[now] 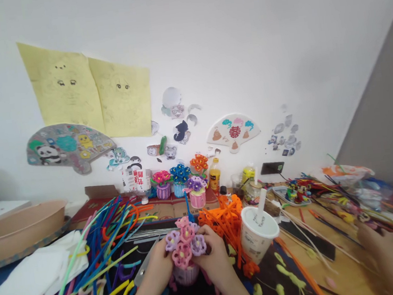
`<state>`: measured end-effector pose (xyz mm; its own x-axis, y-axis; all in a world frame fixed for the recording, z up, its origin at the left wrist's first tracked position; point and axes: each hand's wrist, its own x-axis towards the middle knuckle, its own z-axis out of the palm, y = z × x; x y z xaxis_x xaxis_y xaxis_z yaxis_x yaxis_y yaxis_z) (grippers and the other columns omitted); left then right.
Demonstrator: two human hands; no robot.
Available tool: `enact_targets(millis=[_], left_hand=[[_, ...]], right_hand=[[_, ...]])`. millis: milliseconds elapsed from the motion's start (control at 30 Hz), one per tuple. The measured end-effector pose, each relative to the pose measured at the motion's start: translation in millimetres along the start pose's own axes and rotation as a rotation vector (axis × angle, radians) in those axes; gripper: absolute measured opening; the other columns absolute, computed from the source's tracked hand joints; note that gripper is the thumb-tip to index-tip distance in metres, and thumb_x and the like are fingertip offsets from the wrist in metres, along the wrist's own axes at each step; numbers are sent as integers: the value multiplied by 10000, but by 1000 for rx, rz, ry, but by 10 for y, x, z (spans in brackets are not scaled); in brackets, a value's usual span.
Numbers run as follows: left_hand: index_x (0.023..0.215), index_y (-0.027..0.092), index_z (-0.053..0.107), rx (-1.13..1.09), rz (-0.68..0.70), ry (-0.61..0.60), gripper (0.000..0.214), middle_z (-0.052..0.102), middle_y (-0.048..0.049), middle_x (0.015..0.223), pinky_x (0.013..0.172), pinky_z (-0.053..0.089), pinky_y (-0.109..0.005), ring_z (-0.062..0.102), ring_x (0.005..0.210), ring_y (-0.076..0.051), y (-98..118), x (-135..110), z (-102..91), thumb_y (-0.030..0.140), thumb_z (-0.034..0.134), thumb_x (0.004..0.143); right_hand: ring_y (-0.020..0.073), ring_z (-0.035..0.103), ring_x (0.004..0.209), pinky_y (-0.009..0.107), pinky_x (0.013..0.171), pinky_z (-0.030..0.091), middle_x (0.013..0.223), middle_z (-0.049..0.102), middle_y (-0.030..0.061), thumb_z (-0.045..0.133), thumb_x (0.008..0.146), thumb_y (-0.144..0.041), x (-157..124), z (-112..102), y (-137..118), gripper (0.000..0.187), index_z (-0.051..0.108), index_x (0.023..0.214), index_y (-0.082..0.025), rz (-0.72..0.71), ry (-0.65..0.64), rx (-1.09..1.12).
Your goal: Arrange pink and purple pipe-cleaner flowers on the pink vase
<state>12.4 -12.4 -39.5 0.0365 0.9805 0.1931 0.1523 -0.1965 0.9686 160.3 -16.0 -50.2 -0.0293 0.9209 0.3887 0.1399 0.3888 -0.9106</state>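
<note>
A cluster of pink and purple pipe-cleaner flowers [185, 243] is held up in front of me over a small pink pot [186, 275]. My left hand [158, 268] grips the cluster from the left with fingers curled round it. My right hand [212, 255] pinches it from the right, fingers closed on the flowers. A pair of scissors [143, 270] lies just left of my left hand.
Loose pipe cleaners [98, 253] lie in a heap at left. An orange pipe-cleaner pile [226, 220] and a white cup with a straw [258, 235] stand right of my hands. Finished flower pots [181, 180] line the wall. Another person's hand [381, 245] rests at right.
</note>
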Motion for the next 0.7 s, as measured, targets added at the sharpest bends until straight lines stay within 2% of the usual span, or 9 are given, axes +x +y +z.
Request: enact_targets(millis=[200, 333, 433, 567, 700], left_hand=[[909, 156, 713, -20, 25, -87, 353, 728, -97, 987, 869, 514, -360, 646, 934, -282, -26, 4, -108, 373, 616, 649], [998, 158, 694, 15, 37, -113, 404, 708, -100, 1026, 805, 513, -321, 642, 931, -265, 18, 5, -185, 341, 674, 639], [930, 170, 714, 60, 80, -55, 335, 700, -77, 952, 792, 476, -301, 616, 907, -248, 57, 9, -167, 290, 671, 620], [751, 173, 731, 78, 127, -5, 199, 662, -40, 756, 703, 454, -268, 572, 764, -207, 58, 14, -101, 259, 623, 607], [768, 154, 744, 51, 70, 18, 243, 666, -35, 640, 670, 506, -286, 596, 660, -208, 1, 14, -67, 302, 633, 610]], right_hand=[[146, 507, 682, 225, 584, 387, 750, 523, -7, 718, 590, -179, -8, -53, -24, 51, 689, 630, -166, 26, -5, 5], [159, 522, 680, 239, 606, 404, 754, 598, 5, 719, 596, -156, 1, -192, -10, 157, 728, 753, -169, 55, -43, 24], [165, 532, 672, 255, 630, 421, 732, 648, 10, 707, 601, -135, 13, -252, 32, 180, 738, 776, -165, 90, -60, 43], [154, 523, 607, 259, 604, 418, 614, 640, -9, 720, 604, -181, 6, -227, 98, 54, 694, 640, -151, 143, -43, 79], [145, 510, 585, 252, 580, 403, 576, 629, -18, 741, 596, -218, -13, -179, 113, 102, 672, 609, -144, 175, -6, 118]])
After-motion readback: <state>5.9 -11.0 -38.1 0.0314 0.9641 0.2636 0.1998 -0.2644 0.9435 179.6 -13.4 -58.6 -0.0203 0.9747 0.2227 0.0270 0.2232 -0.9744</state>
